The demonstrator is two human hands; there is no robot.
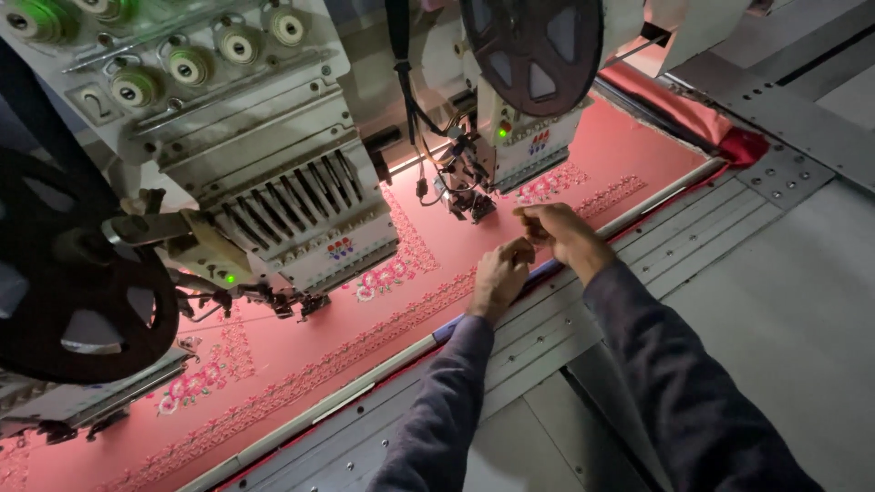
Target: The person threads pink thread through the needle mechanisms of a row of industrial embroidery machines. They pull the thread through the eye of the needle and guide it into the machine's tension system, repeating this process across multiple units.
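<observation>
while both hover close together, left hand (499, 275) nears right hand (558, 232) above pink fabric (456, 246).

I see no wall, window or floor from here, only machinery filling the view. A grey metal table (784, 310) spreads from 3 to 6 o'clock, built of flat panels with seams, with screwed rails (638, 264) running diagonally from 7 toward 2 o'clock. A perforated grey strip (775, 105) crosses at 2 o'clock. The surroundings are dim; a warm strip of light glows under the machine housing (273, 118) near 12 o'clock and tints the surface below it reddish. Small green lamps (230, 278) shine at 9 and at 12 o'clock. Dark reels (73, 273) sit at 9 and 12 o'clock
</observation>
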